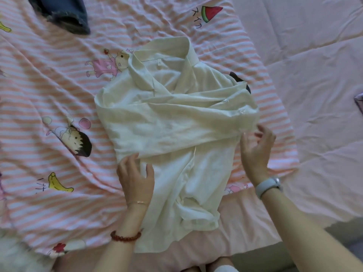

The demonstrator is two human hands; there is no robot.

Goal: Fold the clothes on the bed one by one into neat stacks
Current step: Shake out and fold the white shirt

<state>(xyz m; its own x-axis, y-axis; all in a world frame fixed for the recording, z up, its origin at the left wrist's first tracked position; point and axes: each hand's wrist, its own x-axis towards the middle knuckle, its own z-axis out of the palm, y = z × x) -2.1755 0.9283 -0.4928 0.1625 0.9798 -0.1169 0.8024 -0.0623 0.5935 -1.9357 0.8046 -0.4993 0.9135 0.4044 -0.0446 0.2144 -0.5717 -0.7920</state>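
Left hand (135, 173) flat on shirt (172, 122), right hand (255, 148) raised, fingers loose

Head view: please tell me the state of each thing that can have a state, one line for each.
white shirt: lying flat, collar away from the person, sleeves folded across.
left hand: open, resting on the shirt.
right hand: open, fingers relaxed at the shirt's edge.
denim garment: lying apart near the top edge.
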